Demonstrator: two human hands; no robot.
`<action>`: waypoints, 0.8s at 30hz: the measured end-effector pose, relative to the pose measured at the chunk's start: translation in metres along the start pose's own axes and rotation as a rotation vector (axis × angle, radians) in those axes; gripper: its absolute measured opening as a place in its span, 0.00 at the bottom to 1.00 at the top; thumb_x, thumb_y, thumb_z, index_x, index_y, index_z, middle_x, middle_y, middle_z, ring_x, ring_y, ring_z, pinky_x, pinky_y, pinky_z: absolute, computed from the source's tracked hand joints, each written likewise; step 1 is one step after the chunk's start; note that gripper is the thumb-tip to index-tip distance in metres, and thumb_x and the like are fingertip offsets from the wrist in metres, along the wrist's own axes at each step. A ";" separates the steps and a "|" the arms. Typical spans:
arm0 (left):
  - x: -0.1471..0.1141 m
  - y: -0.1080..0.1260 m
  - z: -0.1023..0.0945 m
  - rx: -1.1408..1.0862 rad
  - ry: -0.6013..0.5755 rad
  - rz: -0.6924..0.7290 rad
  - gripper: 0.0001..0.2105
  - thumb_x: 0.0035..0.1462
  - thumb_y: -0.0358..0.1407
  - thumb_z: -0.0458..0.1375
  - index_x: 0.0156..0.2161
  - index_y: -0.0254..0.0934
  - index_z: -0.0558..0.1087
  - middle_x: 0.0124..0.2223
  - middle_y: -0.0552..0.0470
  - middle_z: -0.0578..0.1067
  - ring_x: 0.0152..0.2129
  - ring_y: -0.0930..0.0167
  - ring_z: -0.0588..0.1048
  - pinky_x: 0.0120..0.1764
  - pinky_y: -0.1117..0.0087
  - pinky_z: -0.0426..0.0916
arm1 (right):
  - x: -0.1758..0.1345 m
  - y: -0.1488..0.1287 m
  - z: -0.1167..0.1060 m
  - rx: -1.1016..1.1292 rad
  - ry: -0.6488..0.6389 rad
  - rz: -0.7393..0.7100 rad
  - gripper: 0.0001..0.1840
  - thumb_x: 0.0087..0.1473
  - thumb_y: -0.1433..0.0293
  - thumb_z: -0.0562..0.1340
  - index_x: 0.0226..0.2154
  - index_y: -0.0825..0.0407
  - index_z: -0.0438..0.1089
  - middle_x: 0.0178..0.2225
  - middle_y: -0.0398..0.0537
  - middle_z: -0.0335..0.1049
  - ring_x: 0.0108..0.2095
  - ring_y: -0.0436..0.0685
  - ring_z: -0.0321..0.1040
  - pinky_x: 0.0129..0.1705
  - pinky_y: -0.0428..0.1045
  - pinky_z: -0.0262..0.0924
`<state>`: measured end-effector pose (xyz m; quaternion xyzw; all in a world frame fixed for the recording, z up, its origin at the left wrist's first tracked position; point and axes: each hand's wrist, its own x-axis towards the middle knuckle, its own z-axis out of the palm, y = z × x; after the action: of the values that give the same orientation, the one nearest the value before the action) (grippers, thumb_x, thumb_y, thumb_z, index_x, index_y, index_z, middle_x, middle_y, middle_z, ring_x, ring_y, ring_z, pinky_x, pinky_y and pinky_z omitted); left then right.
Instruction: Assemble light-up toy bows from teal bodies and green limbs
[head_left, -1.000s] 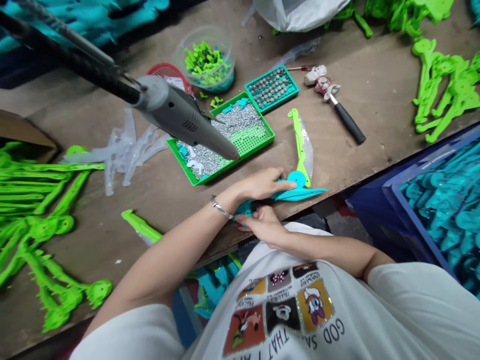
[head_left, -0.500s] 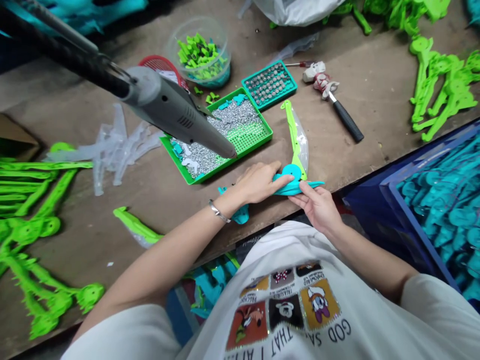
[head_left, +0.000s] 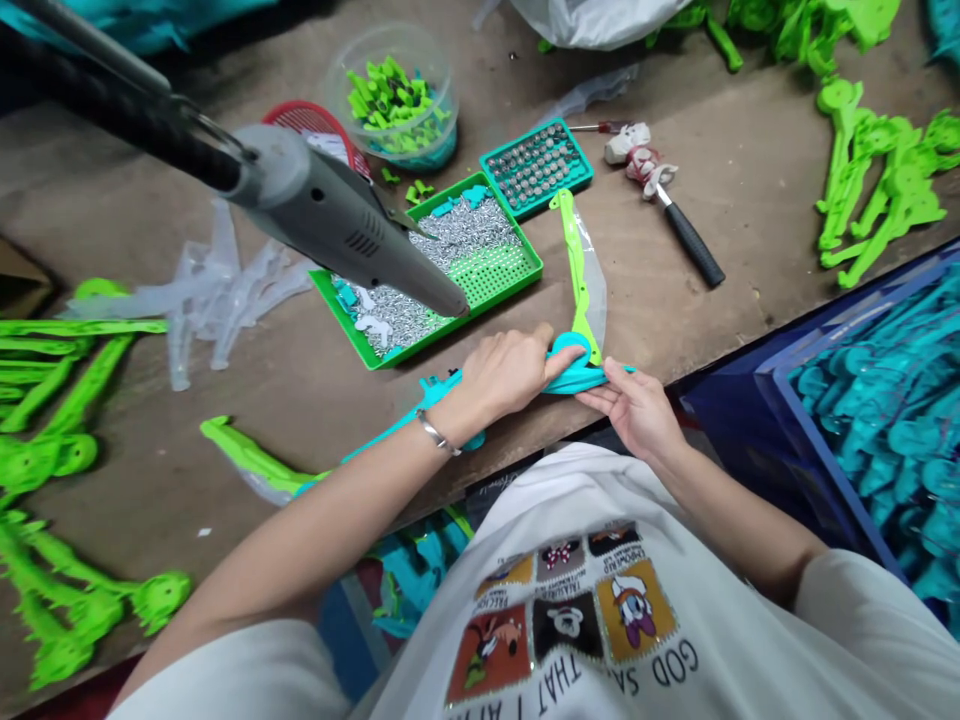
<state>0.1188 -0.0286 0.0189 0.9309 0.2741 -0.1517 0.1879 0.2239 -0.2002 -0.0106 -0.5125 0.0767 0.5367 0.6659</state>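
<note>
My left hand (head_left: 499,375) lies palm down over a long turquoise plastic part (head_left: 574,380) at the table's front edge. Its thumb presses beside the part's round disc, and the fingers curl over the far side. With thumb and fingers, my right hand (head_left: 630,405) pinches the part's right end. A lime-green arm (head_left: 576,270) with a clear plastic sheet along it stands out from the disc end towards the back. Another green arm (head_left: 259,460) with a clear sheet lies at the left end, partly behind my left forearm. My left hand hides the part's middle.
A grey electric screwdriver (head_left: 360,235) hangs over a green tray (head_left: 480,295) of screws. Behind are a teal tray (head_left: 536,165) of small metal pieces, a tub (head_left: 397,100) and a wrapped hammer (head_left: 679,220). Green parts (head_left: 52,450) lie left; a blue crate (head_left: 810,430) stands right.
The turquoise part and its green arms have shifted slightly left, and more of its left section shows beyond my forearm. Both hands keep their hold. The view has shifted a little.
</note>
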 end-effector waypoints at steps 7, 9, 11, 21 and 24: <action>0.005 0.000 -0.003 -0.091 0.009 -0.052 0.42 0.65 0.68 0.34 0.38 0.36 0.81 0.36 0.36 0.82 0.36 0.54 0.80 0.35 0.62 0.63 | 0.001 0.010 0.010 0.027 0.011 -0.011 0.21 0.42 0.56 0.79 0.33 0.50 0.76 0.36 0.47 0.82 0.40 0.60 0.81 0.52 0.60 0.75; 0.006 0.001 -0.001 -0.105 0.028 -0.056 0.43 0.65 0.68 0.34 0.37 0.37 0.82 0.35 0.37 0.82 0.35 0.55 0.80 0.36 0.62 0.63 | 0.002 0.011 0.008 0.025 0.012 0.006 0.21 0.42 0.56 0.79 0.33 0.51 0.76 0.36 0.47 0.82 0.41 0.61 0.81 0.52 0.60 0.75; 0.006 0.002 0.001 -0.105 0.045 -0.053 0.43 0.64 0.68 0.34 0.37 0.37 0.82 0.34 0.37 0.81 0.34 0.56 0.80 0.36 0.62 0.64 | 0.001 0.010 0.004 0.034 0.010 0.025 0.19 0.43 0.58 0.79 0.33 0.51 0.77 0.37 0.48 0.83 0.42 0.61 0.81 0.54 0.61 0.75; 0.003 -0.002 0.006 -0.128 -0.059 0.039 0.45 0.65 0.68 0.35 0.35 0.34 0.83 0.35 0.34 0.82 0.36 0.53 0.80 0.37 0.60 0.64 | 0.008 -0.033 -0.019 -0.521 -0.344 0.391 0.22 0.43 0.57 0.79 0.34 0.57 0.81 0.33 0.54 0.83 0.30 0.53 0.80 0.35 0.46 0.77; 0.003 -0.005 0.008 -0.162 -0.048 0.050 0.43 0.67 0.64 0.35 0.37 0.33 0.84 0.37 0.33 0.82 0.37 0.52 0.80 0.38 0.59 0.64 | 0.010 -0.034 -0.009 -0.655 -0.402 0.406 0.27 0.43 0.49 0.77 0.29 0.57 0.78 0.26 0.51 0.80 0.21 0.49 0.73 0.25 0.43 0.72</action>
<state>0.1175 -0.0266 0.0097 0.9152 0.2575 -0.1468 0.2730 0.2594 -0.1971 -0.0011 -0.5567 -0.1296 0.7418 0.3508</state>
